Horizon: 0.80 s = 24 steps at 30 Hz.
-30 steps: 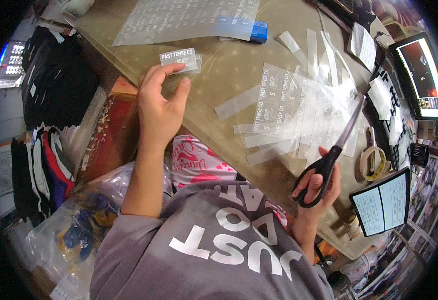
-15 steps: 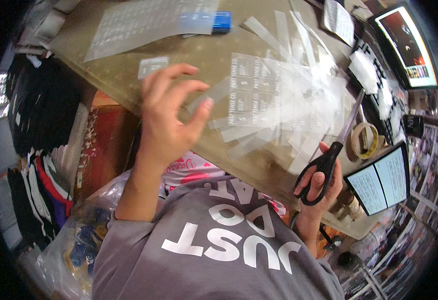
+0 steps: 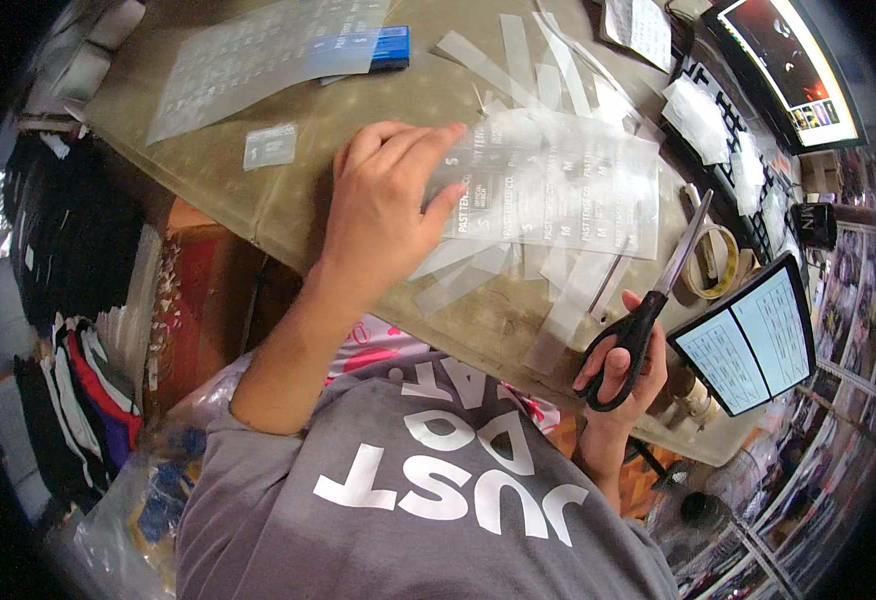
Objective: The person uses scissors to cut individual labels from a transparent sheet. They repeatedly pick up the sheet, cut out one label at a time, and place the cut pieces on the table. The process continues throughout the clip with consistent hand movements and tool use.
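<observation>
The left hand (image 3: 388,195) is over the near edge of the surface (image 3: 308,200), its thumb and fingers narrowly parted at the left end of a clear printed sheet (image 3: 568,190); whether they pinch it, I cannot tell. This sheet lies over loose clear strips (image 3: 473,62) in the middle of the surface, some reaching toward the near edge. The right hand (image 3: 650,372), by the near edge toward the right end, holds black-handled scissors (image 3: 648,312), blades pointing away from the body, tips near a tape roll (image 3: 726,270). A small cut label (image 3: 271,146) lies apart, near the left corner. Toward the far edge, a larger printed sheet (image 3: 248,65) partly covers a blue box (image 3: 390,48). Along the right edge are a keyboard (image 3: 700,78) and a lit tablet (image 3: 728,360).
</observation>
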{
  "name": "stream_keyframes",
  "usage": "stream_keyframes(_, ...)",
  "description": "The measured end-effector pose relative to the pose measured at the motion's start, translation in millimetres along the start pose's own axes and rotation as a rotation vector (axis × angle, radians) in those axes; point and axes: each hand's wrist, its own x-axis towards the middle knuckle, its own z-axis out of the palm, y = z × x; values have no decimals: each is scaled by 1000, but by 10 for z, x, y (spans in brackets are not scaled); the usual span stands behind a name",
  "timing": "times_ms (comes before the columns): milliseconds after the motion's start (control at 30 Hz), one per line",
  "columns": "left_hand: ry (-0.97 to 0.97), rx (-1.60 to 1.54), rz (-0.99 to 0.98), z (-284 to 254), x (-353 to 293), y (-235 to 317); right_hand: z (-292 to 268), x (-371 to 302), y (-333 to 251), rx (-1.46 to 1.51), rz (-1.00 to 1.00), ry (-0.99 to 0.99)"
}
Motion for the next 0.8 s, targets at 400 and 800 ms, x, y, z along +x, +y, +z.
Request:
stream_keyframes(400, 40, -1236, -436, 8, 109, 206, -48, 7, 11, 1, -16, -1)
stream_keyframes(800, 191, -1472, -372, 311, -153, 702, -38, -389, 30, 387, 289, -389)
